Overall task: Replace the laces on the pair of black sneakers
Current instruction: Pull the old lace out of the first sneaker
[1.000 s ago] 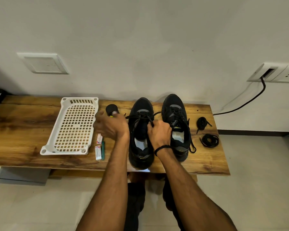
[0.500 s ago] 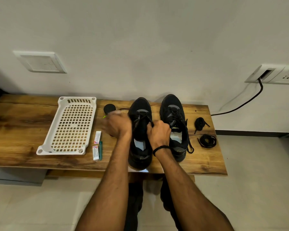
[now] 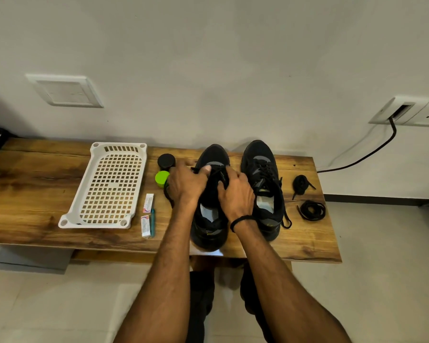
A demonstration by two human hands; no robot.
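Two black sneakers stand side by side on the wooden bench (image 3: 35,194), toes toward the wall. On the left sneaker (image 3: 209,233) both hands work over the lacing area. My left hand (image 3: 186,184) pinches the black lace near the tongue. My right hand (image 3: 235,194) grips the lace and the shoe's right edge; a black band circles its wrist. The right sneaker (image 3: 263,184) stands untouched, laced, with one loose end hanging over its side. Two bundled black laces lie to the right, one (image 3: 300,184) farther back and one coiled (image 3: 312,210) nearer.
A white perforated plastic tray (image 3: 109,186) lies on the left part of the bench. Between it and the shoes stand a black jar (image 3: 166,161), a green lid (image 3: 162,179), two small packets (image 3: 148,203) and a teal pen (image 3: 152,222). A black cable (image 3: 372,152) runs to the wall socket.
My left hand has moved right from beside the black jar onto the left sneaker's laces, uncovering the green lid. My right hand has stayed on the shoe and shifted slightly.
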